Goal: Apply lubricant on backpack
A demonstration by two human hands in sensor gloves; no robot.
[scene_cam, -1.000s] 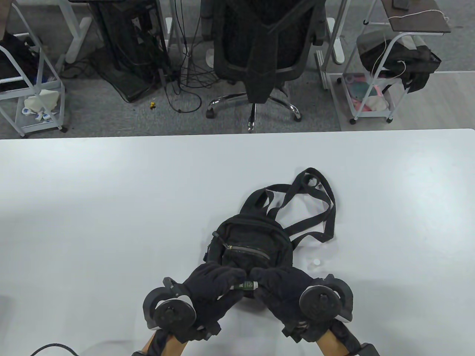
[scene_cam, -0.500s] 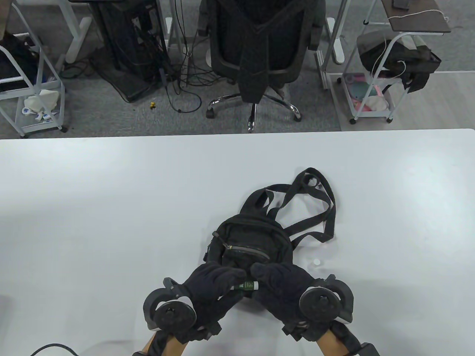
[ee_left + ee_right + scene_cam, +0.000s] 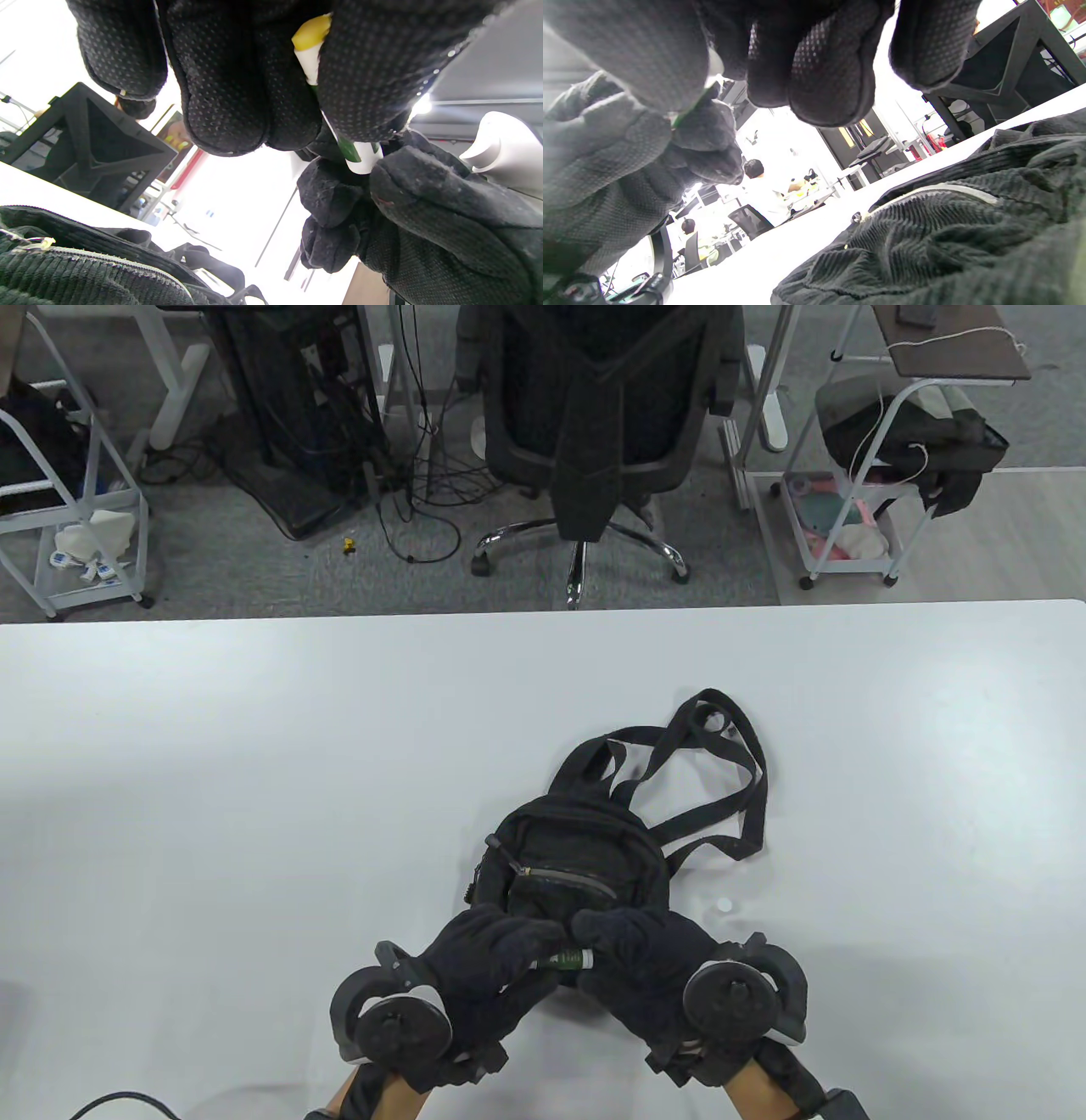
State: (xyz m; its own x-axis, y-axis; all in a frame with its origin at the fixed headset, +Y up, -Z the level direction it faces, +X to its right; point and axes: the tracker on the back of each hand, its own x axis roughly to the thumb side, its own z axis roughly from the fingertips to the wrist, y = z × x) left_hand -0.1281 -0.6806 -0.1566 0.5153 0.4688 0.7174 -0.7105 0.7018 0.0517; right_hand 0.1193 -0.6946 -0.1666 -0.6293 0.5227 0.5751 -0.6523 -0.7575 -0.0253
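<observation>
A small black backpack lies on the white table, straps spread toward the back right. Its front zipper shows in the table view. Both gloved hands meet just in front of the pack and hold a small green-and-white lubricant tube between them. My left hand grips its left end; in the left wrist view the tube has a yellow tip between my fingers. My right hand grips the right end. The backpack's ribbed fabric fills the right wrist view.
A small white cap lies on the table right of the backpack. Beyond the far table edge stand an office chair, wire carts and cables on the floor.
The hands have closed in slightly on the tube, so less of it shows between them. The chair behind the table has swivelled a little.
</observation>
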